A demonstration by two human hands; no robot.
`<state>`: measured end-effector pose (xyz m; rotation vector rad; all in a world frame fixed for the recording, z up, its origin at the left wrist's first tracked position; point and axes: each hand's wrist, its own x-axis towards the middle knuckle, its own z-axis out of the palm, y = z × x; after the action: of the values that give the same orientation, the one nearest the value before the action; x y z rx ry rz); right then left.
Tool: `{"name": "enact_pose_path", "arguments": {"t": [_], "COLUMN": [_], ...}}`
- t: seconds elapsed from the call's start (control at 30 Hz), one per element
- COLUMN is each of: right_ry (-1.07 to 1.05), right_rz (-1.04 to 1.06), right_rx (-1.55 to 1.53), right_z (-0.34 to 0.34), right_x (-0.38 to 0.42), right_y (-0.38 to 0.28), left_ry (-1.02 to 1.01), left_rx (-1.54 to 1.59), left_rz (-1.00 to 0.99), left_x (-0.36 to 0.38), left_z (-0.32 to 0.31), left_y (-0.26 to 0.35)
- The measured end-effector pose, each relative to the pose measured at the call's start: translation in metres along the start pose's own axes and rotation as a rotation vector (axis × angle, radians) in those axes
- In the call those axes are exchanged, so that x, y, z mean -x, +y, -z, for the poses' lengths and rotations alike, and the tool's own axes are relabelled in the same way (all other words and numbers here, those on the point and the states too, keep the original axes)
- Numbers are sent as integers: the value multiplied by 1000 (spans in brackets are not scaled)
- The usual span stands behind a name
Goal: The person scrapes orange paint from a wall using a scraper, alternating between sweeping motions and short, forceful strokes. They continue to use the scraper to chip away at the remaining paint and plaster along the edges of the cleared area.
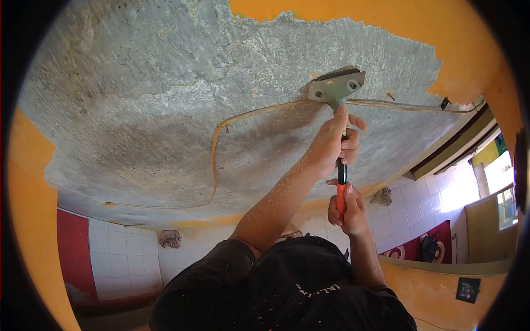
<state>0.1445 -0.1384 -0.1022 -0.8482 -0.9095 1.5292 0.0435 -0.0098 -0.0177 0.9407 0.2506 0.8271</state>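
I am looking up at a ceiling. A long-handled scraper [337, 87] has its wide metal blade pressed flat against the bare grey plaster [165, 88]. My left hand [333, 144] grips the shaft just under the blade, with dust all along the forearm. Lower down, my right hand [346, 208] is closed around the orange handle [340, 194]. The blade sits at the edge of the scraped area, close to the remaining orange paint [386, 25].
A paint-coated cable [215, 149] runs across the ceiling and passes right by the blade. White tiled walls [127, 259] with red panels lie below. A bright window [505, 204] is at the right, and a dark wall box [468, 289] at lower right.
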Motion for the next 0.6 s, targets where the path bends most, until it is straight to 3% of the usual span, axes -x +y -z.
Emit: {"name": "enact_pose_path", "arguments": {"t": [0.47,0.6], "right_ry": [38,21], "right_rz": [28,13], "right_rx": [56,61], "right_z": [3,7], "right_x": [-1,2], "right_y": [-10,-11], "left_ry": [10,10], "left_rx": [-50,-8], "left_rz": [-56,11], "left_x": [-7,-5], "left_z": [-9,-3], "left_y": [1,-6]}}
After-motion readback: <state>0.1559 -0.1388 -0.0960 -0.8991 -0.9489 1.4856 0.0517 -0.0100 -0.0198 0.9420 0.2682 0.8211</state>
